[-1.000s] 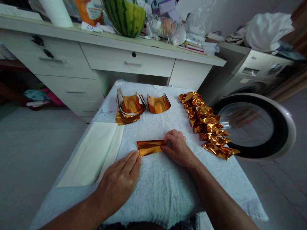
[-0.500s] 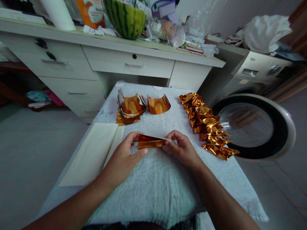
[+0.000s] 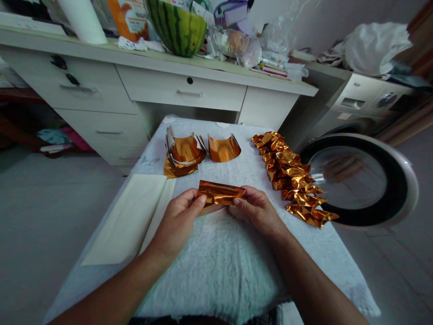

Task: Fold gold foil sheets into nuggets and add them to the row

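A shiny copper-gold foil sheet (image 3: 221, 193), bent lengthwise, is held above the cloth-covered table between both hands. My left hand (image 3: 181, 216) pinches its left end, thumb on the front. My right hand (image 3: 259, 210) pinches the right end, with some fingers hidden behind it. Beyond them lie a stack of curled foil sheets (image 3: 185, 150) with pale backs and a single curved foil sheet (image 3: 223, 149). Several crumpled, folded gold foil pieces (image 3: 291, 170) form a row on the right.
Pale flat paper (image 3: 126, 216) lies at the table's left. The cloth (image 3: 216, 266) covers the table. An open washing machine door (image 3: 358, 178) reaches the right edge. Behind stands a white counter (image 3: 216, 67) bearing a watermelon piece (image 3: 177, 29).
The foil between my hands has tilted, and its broad shiny face now shows instead of a narrow folded strip. My left thumb has moved up onto it.
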A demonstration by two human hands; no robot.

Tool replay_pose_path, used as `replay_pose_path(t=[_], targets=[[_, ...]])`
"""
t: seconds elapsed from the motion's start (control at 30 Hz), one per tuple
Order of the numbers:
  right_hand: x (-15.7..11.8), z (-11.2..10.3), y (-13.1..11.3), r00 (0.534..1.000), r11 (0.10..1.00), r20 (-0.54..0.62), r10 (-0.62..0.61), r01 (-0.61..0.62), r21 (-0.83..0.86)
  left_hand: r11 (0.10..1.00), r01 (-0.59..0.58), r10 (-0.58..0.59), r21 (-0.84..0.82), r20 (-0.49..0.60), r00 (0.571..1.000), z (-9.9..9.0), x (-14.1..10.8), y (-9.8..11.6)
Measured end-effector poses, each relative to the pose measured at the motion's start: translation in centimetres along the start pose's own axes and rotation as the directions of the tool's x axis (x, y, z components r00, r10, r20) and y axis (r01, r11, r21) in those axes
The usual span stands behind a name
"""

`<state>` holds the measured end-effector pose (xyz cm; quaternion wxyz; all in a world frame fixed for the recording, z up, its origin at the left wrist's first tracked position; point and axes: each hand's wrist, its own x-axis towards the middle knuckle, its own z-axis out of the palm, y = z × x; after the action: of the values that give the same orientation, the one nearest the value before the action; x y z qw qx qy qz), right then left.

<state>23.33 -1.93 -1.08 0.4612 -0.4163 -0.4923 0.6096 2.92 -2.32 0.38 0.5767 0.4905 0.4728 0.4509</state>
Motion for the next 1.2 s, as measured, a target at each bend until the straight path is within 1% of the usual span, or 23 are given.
replay_pose_path(t=[0.1, 0.23, 0.3, 0.4, 0.47, 0.5, 0.53, 0.57, 0.6, 0.63, 0.67, 0.7, 0.73, 0.77, 0.83, 0.87, 0.93, 1.0, 1.1, 1.2], targets=[[0.0, 0.2, -0.3, 1.000, 1.000, -0.001, 0.000, 0.000, 0.009, 0.999, -0.032, 0.031, -0.024, -0.032, 0.999, -0.1, 0.0, -0.2], [-0.1, 0.5, -0.4, 1.000, 0.997, 0.002, 0.018, -0.018, 0.075, 0.997, -0.022, 0.017, -0.079, -0.061, 0.998, -0.3, 0.1, -0.6], [-0.1, 0.7, -0.3, 1.000, 0.995, 0.000, 0.023, -0.023, 0.101, 0.998, -0.012, 0.007, -0.069, -0.075, 0.997, -0.4, 0.1, -0.7], [0.0, 0.8, -0.2, 1.000, 0.995, -0.001, 0.031, -0.031, 0.098, 0.999, -0.003, -0.001, -0.041, -0.088, 0.996, -0.5, 0.3, -0.8], [0.0, 0.9, -0.2, 1.000, 0.996, -0.012, 0.026, -0.025, 0.090, 1.000, -0.017, 0.018, 0.004, -0.114, 0.993, -0.6, 0.4, -0.9], [0.1, 0.9, -0.1, 0.999, 0.996, -0.024, 0.020, -0.018, 0.091, 0.997, -0.046, 0.054, 0.055, -0.151, 0.987, -0.6, 0.4, -1.0], [0.1, 1.0, 0.0, 0.999, 0.996, -0.042, 0.013, -0.009, 0.094, 0.987, -0.090, 0.116, 0.134, -0.201, 0.973, -0.6, 0.3, -1.0], [0.2, 1.0, 0.1, 0.998, 0.995, -0.063, 0.005, 0.002, 0.098, 0.959, -0.145, 0.206, 0.242, -0.250, 0.946, -0.6, 0.1, -0.9], [0.3, 1.1, 0.2, 0.996, 0.995, -0.085, -0.003, 0.012, 0.101, 0.909, -0.203, 0.313, 0.365, -0.274, 0.909, -0.5, -0.1, -0.9], [0.3, 1.1, 0.3, 0.994, 0.995, -0.109, -0.012, 0.023, 0.100, 0.837, -0.256, 0.419, 0.483, -0.267, 0.868, -0.4, -0.4, -0.8], [0.4, 1.2, 0.4, 0.991, 0.995, -0.131, -0.021, 0.034, 0.095, 0.758, -0.308, 0.501, 0.575, -0.211, 0.839, -0.2, -0.7, -0.7], [0.4, 1.3, 0.6, 0.989, 0.996, -0.148, -0.028, 0.041, 0.084, 0.700, -0.365, 0.543, 0.613, -0.125, 0.831, 0.0, -1.1, -0.6], [0.4, 1.4, 0.7, 0.987, 0.997, -0.160, -0.035, 0.046, 0.067, 0.667, -0.412, 0.551, 0.620, -0.039, 0.833, 0.3, -1.4, -0.5], [0.4, 1.5, 0.8, 0.985, 0.998, -0.165, -0.042, 0.050, 0.046, 0.653, -0.442, 0.537, 0.615, 0.036, 0.843, 0.5, -1.6, -0.5], [0.4, 1.8, 0.8, 0.986, 0.998, -0.156, -0.052, 0.055, 0.013, 0.631, -0.467, 0.511, 0.619, 0.121, 0.851, 0.9, -1.9, -0.5], [0.4, 1.9, 0.8, 0.989, 0.998, -0.139, -0.055, 0.056, 0.004, 0.630, -0.468, 0.497, 0.620, 0.142, 0.856, 1.1, -2.0, -0.5], [0.3, 2.1, 0.7, 0.994, 0.998, -0.091, -0.061, 0.061, -0.007, 0.641, -0.456, 0.470, 0.618, 0.154, 0.869, 1.2, -1.9, -0.6], [0.2, 2.2, 0.5, 0.997, 0.997, -0.032, -0.073, 0.073, -0.025, 0.673, -0.435, 0.442, 0.599, 0.145, 0.885, 1.2, -1.7, -0.5], [0.0, 2.2, 0.1, 0.993, 0.988, 0.042, -0.114, 0.118, -0.096, 0.740, -0.380, 0.388, 0.555, 0.109, 0.915, 0.9, -1.5, -0.3], [-0.2, 2.1, -0.3, 0.981, 0.964, 0.109, -0.158, 0.177, -0.197, 0.825, -0.310, 0.320, 0.472, 0.062, 0.945, 0.7, -1.4, -0.4]])
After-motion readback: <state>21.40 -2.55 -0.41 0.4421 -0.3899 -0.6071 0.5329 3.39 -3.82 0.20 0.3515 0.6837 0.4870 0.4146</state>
